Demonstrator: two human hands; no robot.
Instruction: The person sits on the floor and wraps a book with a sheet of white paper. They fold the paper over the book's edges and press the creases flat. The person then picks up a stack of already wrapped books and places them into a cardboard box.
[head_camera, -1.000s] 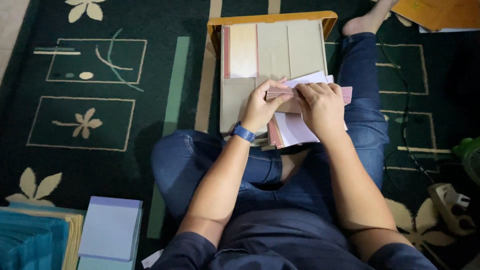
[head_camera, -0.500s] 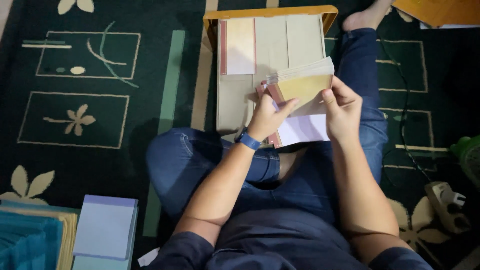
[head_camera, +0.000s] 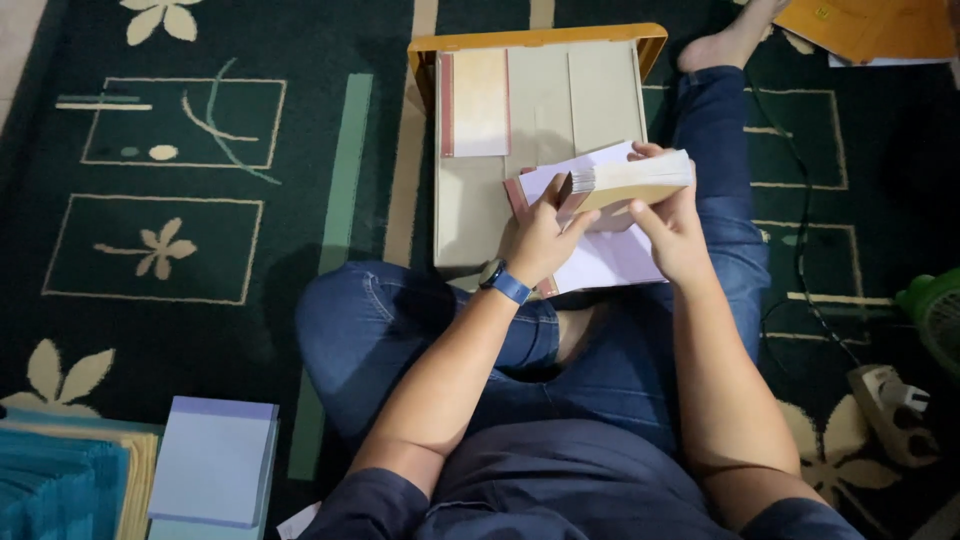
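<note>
Cream-edged thick paper stack (head_camera: 628, 178) now lifted off white sheets (head_camera: 610, 255), raised above open cardboard box (head_camera: 470, 215); left hand (head_camera: 538, 240) pinches stack end, right hand (head_camera: 672, 232) clasps underside; pink strip gone.

I'm seeing a matt paper stack (head_camera: 630, 175) with finely layered edges, pale sheets (head_camera: 610, 255) of smooth paper under it, a matt cardboard box (head_camera: 540, 120), blue denim jeans (head_camera: 400, 330), soft woven carpet (head_camera: 160, 200), and a watch (head_camera: 505, 282) on a blue, slightly glossy strap.
</note>
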